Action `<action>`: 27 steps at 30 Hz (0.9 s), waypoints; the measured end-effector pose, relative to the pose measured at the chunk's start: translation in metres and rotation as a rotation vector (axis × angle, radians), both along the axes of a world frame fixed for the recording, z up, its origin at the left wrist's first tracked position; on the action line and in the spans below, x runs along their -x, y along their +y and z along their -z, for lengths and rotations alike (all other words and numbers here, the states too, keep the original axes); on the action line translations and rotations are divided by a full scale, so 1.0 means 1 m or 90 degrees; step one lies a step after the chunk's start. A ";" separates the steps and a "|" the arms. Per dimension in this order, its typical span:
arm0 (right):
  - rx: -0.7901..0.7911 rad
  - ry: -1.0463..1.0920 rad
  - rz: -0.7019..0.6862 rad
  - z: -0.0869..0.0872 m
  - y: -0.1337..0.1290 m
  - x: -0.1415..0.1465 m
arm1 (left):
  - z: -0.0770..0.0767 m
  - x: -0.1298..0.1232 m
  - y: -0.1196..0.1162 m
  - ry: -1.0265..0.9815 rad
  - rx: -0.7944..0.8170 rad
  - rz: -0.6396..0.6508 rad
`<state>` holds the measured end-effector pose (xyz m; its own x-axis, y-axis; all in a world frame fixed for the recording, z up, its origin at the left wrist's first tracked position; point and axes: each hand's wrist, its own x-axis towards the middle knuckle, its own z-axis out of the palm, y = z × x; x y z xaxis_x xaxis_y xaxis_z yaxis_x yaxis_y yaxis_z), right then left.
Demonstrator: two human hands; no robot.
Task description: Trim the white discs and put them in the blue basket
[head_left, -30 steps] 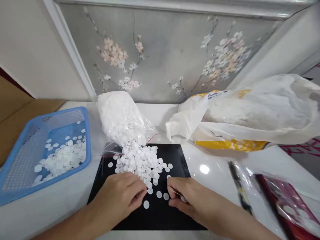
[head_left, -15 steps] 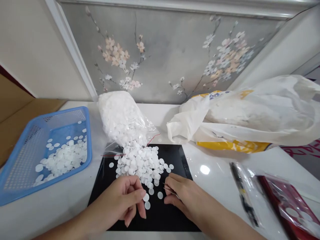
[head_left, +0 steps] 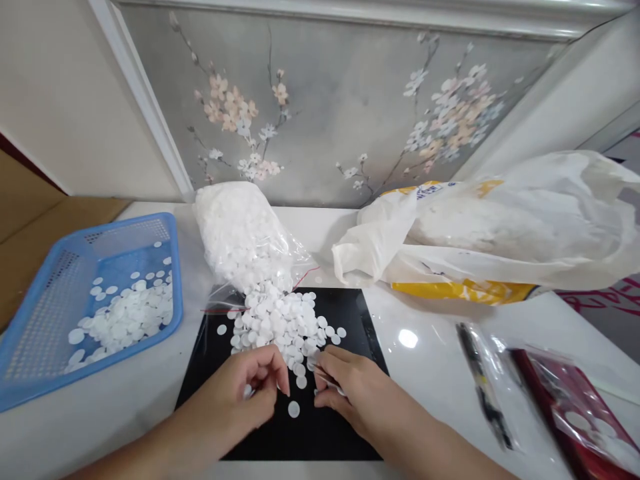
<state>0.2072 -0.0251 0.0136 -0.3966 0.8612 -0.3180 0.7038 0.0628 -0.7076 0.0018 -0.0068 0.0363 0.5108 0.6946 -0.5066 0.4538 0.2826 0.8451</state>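
A heap of small white discs (head_left: 275,320) spills from a clear zip bag (head_left: 240,233) onto a black mat (head_left: 300,437). My left hand (head_left: 250,387) is over the mat's left front, fingers curled, with a white disc (head_left: 248,391) showing inside them. Opposite it, my right hand (head_left: 345,380) pinches a thin metallic tool (head_left: 327,377) at the right edge of the heap. Most of that tool is hidden by the fingers. Between the hands lies a single loose disc (head_left: 294,409).
To the left stands a blue basket (head_left: 175,293) with several white discs inside. A white and yellow plastic bag (head_left: 465,260) lies at the back right. At the right are a black pen-like item (head_left: 483,387) in clear wrap and a dark red case (head_left: 550,400) under clear plastic.
My left hand's fingertips have drawn back, and the disc at its thumb tip is gone from there. My right hand has shifted left, over a loose disc.
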 end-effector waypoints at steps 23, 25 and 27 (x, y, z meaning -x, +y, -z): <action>0.022 0.091 0.080 -0.008 -0.001 0.008 | 0.002 0.005 0.005 -0.006 -0.097 -0.101; -0.024 0.040 0.058 0.002 -0.003 0.013 | 0.001 0.008 0.009 -0.043 -0.060 -0.153; -0.095 -0.019 0.022 0.013 -0.006 0.018 | 0.001 0.008 0.011 -0.071 -0.008 -0.167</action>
